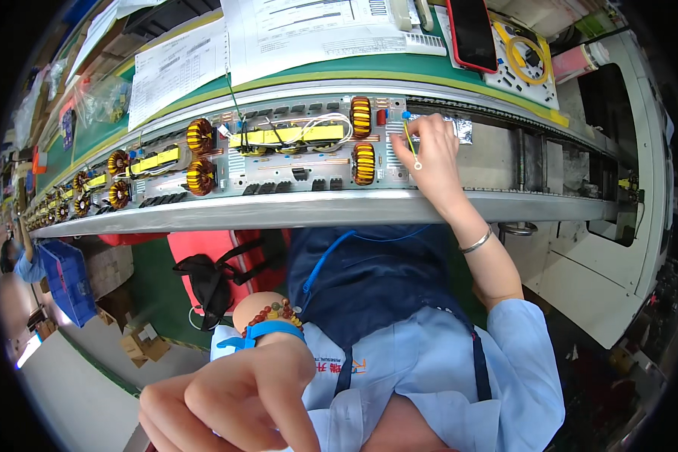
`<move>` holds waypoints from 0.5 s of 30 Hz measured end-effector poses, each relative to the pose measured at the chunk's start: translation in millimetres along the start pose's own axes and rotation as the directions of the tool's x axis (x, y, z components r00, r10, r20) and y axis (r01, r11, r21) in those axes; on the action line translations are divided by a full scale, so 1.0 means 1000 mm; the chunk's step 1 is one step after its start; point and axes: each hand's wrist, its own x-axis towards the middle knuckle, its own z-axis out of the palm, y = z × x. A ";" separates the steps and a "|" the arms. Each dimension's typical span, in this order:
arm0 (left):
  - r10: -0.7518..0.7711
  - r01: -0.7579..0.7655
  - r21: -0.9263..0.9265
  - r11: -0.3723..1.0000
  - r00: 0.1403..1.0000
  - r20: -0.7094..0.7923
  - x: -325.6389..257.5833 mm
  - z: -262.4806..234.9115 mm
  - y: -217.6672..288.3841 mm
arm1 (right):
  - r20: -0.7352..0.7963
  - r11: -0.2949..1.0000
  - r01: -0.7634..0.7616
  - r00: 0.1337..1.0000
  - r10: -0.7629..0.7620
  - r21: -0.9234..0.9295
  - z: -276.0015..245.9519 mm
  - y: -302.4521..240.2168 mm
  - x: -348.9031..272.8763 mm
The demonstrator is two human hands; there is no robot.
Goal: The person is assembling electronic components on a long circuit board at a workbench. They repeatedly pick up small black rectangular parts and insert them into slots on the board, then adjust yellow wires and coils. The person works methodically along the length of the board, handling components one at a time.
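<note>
A long grey circuit board point(328, 167) lies on the conveyor rail, carrying ring-shaped copper coils point(363, 163), a yellow-taped block point(316, 135) and looped white wires. At its right end my right hand point(435, 154) has its fingers bent in, thumb by the board's edge. A yellow-green wire with a ring terminal point(418, 165) runs across the front of this hand from beside a blue part point(406, 115). What the fingertips hold is hidden. Close to the lower left, away from the board, my left hand point(233, 392) is raised with bent fingers, their tips out of sight.
More boards with coils point(118, 194) line the rail to the left. Behind it are paper sheets point(294, 34), a red-edged phone point(471, 34) and a yellow wire coil point(527, 60). A white machine point(603, 271) stands right. Below are a red seat point(192, 245) and blue crate point(68, 282).
</note>
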 end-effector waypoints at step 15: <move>-0.217 0.317 0.498 0.808 0.944 -0.249 -0.036 -0.049 0.005 | 0.568 0.842 0.383 0.815 -0.114 -0.380 0.026 0.078 0.053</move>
